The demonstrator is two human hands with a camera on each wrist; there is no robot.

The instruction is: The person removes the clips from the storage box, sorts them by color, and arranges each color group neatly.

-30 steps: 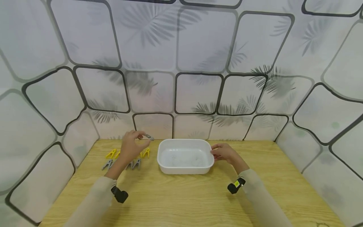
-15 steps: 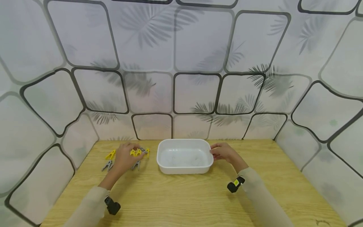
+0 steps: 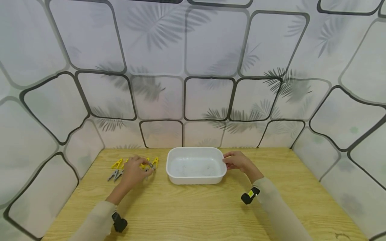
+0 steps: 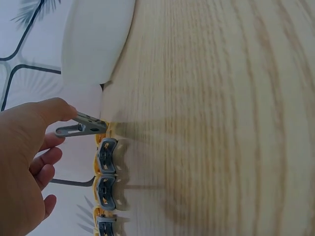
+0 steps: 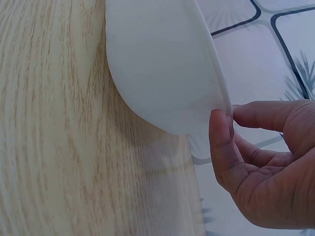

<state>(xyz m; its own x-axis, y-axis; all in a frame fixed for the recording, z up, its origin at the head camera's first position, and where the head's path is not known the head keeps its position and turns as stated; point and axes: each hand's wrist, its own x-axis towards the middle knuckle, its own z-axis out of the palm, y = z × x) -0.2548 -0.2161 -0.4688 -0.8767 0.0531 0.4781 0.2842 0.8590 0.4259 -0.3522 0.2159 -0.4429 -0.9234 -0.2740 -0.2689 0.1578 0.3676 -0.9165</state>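
Observation:
My left hand (image 3: pixel 134 173) pinches a grey clothespin (image 4: pixel 84 126) between thumb and fingers. It holds the clothespin low, at the right end of the rows of pegs. Yellow clothespins (image 3: pixel 117 163) stand in a back row, and grey clothespins (image 3: pixel 113 175) in a row in front; my hand hides some of both. In the left wrist view, more grey clothespins (image 4: pixel 105 191) line up below the held one. My right hand (image 3: pixel 239 164) grips the right end of a white plastic basin (image 3: pixel 196 180), its thumb and fingers on either side of the rim in the right wrist view.
The basin stands at the back middle of a wood-grain table (image 3: pixel 193 211), to the right of the clothespins. A patterned wall covering (image 3: pixel 208 100) rises behind the table and along both sides.
My left hand has come left and down with the grey clothespin, from a raised spot near the basin's left end to the clothespin rows. My right hand stays at the basin's rim.

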